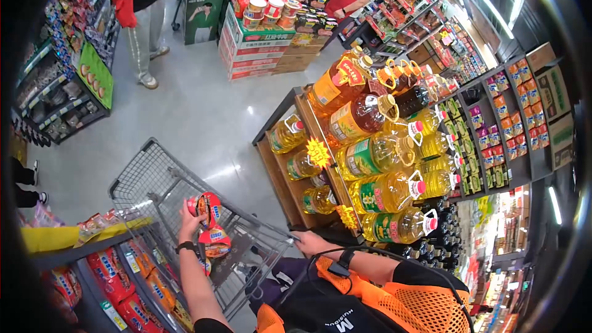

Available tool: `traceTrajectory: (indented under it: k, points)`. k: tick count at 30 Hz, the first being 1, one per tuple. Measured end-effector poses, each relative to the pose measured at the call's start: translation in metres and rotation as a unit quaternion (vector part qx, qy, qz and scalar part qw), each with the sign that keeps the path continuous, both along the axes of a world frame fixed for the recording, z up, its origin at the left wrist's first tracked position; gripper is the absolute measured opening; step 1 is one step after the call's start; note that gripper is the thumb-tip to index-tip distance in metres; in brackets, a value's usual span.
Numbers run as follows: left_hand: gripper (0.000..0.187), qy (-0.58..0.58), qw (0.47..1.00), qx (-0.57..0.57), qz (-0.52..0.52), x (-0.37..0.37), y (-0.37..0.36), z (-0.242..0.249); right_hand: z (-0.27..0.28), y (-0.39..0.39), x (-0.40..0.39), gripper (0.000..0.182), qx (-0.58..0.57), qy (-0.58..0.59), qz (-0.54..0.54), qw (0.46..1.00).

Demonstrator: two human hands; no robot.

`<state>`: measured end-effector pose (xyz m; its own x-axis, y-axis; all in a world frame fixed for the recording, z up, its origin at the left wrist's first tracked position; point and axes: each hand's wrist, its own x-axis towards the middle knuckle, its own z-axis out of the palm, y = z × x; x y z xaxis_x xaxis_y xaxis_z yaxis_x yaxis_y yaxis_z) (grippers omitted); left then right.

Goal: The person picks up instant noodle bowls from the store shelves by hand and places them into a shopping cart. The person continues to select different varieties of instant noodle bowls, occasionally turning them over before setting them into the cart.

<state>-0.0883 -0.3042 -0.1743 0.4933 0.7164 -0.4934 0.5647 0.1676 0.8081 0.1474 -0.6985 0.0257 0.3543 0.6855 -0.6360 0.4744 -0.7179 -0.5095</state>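
My left hand point(190, 221), with a dark band at the wrist, grips a shiny red packet point(208, 207) over the shopping cart point(148, 176). Just below it, a second red packet point(216, 242) with white lettering overlaps the cart basket; part of it is hidden by the first. My right hand point(310, 243) is wrapped round the cart's handle on the other side, a dark watch on its wrist. The cart is grey wire mesh, and most of its basket shows bare mesh.
A wooden stand point(280, 176) of large oil bottles point(377, 154) rises close on the right. Shelves of red packets point(111, 271) flank the cart at left. Stacked noodle cartons point(253, 49) and a green box point(205, 9) stand ahead. People point(145, 21) are in the aisle beyond.
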Motion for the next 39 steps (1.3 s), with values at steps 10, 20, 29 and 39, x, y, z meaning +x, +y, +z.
traceTrajectory:
  k: [10, 20, 29, 39]
  points:
    - [0.115, -0.015, 0.973, -0.197, -0.122, 0.024, 0.028, -0.090, -0.013, -0.011, -0.009, 0.049, 0.008, -0.016, 0.018, 1.000]
    - [0.089, -0.127, 0.870, -0.474, 0.033, 0.023, 0.027, -0.131, 0.012, 0.007, -0.012, 0.053, -0.007, 0.043, -0.013, 0.999]
    - [0.085, -0.252, 0.869, -0.397, 0.152, -0.022, 0.028, -0.135, 0.017, 0.012, -0.017, 0.052, -0.111, 0.079, -0.059, 0.989]
    - [0.068, -0.175, 0.909, -0.361, 0.108, -0.017, -0.008, -0.162, 0.015, 0.016, -0.020, 0.049, -0.096, 0.073, -0.051, 0.991]
